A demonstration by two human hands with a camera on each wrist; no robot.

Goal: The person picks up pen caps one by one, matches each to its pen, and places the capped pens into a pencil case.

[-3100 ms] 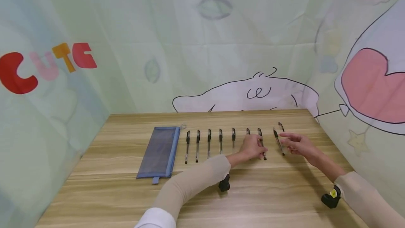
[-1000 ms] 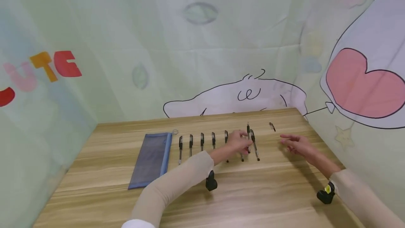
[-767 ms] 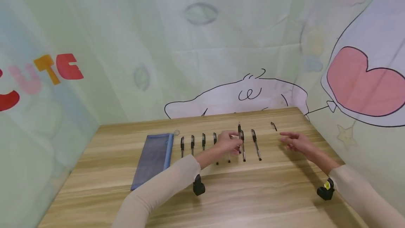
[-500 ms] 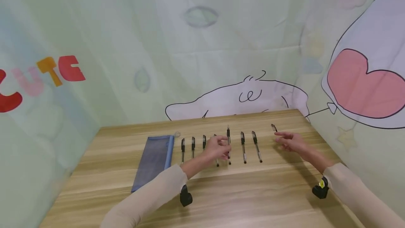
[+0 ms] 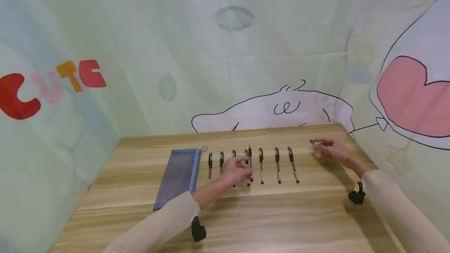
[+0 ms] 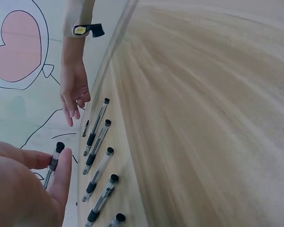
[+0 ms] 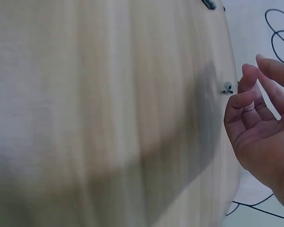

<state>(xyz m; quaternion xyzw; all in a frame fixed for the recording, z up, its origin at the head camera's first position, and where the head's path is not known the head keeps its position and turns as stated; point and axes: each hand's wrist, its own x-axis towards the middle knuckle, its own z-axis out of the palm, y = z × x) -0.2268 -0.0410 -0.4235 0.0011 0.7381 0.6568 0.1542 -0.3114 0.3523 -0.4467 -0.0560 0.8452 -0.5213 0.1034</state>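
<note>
My left hand (image 5: 235,171) pinches an uncapped pen (image 5: 250,152) between thumb and fingers, its tip pointing to the back of the table. In the left wrist view, the black end of that pen (image 6: 55,158) shows between the fingertips. Below it, a row of capped black gel pens (image 5: 261,155) lies on the table; the hand covers parts of some. My right hand (image 5: 332,149) reaches to the back right, fingers loosely bent, fingertips right at a loose pen cap (image 5: 311,142). In the right wrist view, the cap (image 7: 227,87) lies on the wood just beside the fingers.
A blue mesh zip pouch (image 5: 177,171) lies flat to the left of the pens, a small ring (image 5: 204,148) at its far corner. The wooden table (image 5: 281,214) meets a printed cloth backdrop (image 5: 147,50) along its back and sides.
My left hand has picked up the uncapped pen from the right end and carried it leftward over the row. My right hand has moved to the loose cap.
</note>
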